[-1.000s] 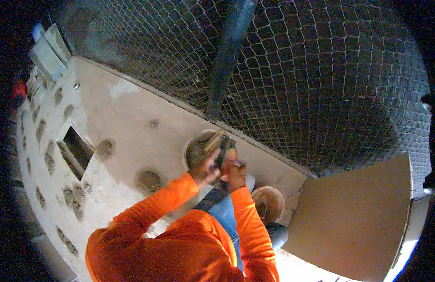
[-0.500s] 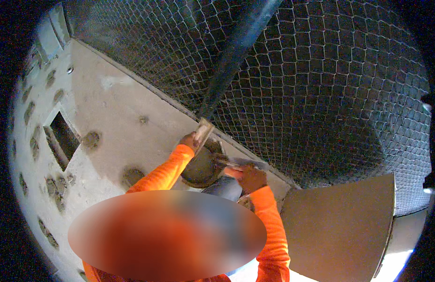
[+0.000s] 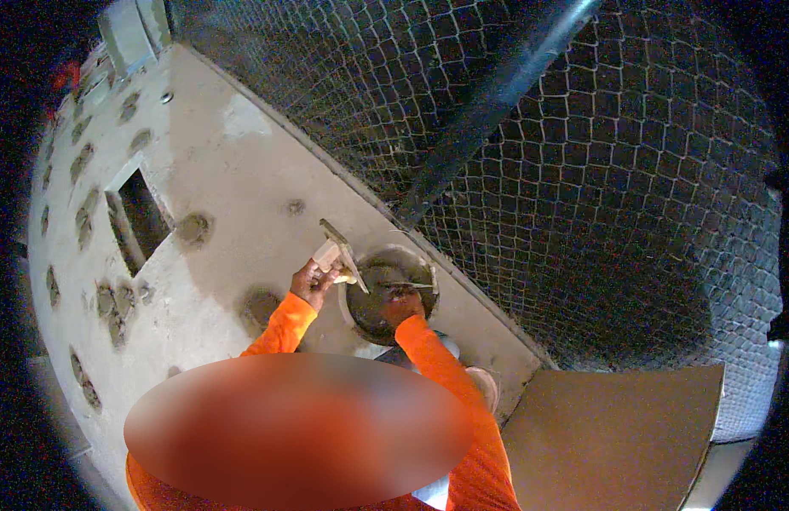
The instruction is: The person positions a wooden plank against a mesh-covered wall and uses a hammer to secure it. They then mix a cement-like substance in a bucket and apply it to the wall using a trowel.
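1. Left hand (image 3: 313,281) is closed round the wooden handle of a plastering float (image 3: 339,253), tilted up just beside the mortar pan (image 3: 386,294).
2. Right hand (image 3: 400,300) reaches into that pan, gripping what looks like a trowel (image 3: 407,284); the picture is too dim there to be sure of the tool.
3. Progress, as I judge it: the grey wall (image 3: 233,170) shows many dark patches already filled, while a rectangular opening (image 3: 139,217) at left stays open and most of the surface is bare.
4. Packaging and signs: none readable; only a plain tan board (image 3: 612,439) lies at lower right, below the wire mesh fence (image 3: 599,170) and its dark pole (image 3: 497,102).
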Demonstrator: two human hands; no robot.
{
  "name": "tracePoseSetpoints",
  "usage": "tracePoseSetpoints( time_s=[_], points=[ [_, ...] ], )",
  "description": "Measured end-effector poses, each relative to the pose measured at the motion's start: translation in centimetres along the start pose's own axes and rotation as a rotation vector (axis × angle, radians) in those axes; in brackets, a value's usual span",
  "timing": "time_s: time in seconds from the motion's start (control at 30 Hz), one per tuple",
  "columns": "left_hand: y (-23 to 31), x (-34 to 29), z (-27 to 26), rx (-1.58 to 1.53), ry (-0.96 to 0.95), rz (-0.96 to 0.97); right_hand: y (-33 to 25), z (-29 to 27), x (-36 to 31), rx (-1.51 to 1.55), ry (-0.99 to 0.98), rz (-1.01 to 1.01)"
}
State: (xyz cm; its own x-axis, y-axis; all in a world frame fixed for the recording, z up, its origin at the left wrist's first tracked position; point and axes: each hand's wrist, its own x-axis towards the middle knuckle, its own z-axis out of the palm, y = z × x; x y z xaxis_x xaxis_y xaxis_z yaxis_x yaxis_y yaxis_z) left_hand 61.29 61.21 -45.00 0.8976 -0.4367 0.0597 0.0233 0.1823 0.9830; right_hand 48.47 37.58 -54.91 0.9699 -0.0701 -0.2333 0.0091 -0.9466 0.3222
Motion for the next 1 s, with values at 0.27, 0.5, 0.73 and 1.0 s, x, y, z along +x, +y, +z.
tracePoseSetpoints(
  time_s=[0.27, 0.5, 0.73, 1.0],
  points=[
    [-0.2, -0.9, -1.9, 0.073, 0.095, -0.069, 4.3, -6.5, 2.7, 0.428, -0.375, -0.007],
    [-0.1, -0.7, -1.9, 0.035, 0.074, -0.107, 5.6, -10.6, -2.3, 0.705, -0.453, -0.042],
    [-0.9, -1.6, -2.1, 0.224, 0.053, -0.017, 6.3, -5.3, -2.4, 0.587, -0.190, 0.186],
    [2.3, -4.1, 0.0, 0.174, -0.112, -0.238, 2.5, -1.6, -2.8, 0.364, -0.273, 0.072]
  ],
)
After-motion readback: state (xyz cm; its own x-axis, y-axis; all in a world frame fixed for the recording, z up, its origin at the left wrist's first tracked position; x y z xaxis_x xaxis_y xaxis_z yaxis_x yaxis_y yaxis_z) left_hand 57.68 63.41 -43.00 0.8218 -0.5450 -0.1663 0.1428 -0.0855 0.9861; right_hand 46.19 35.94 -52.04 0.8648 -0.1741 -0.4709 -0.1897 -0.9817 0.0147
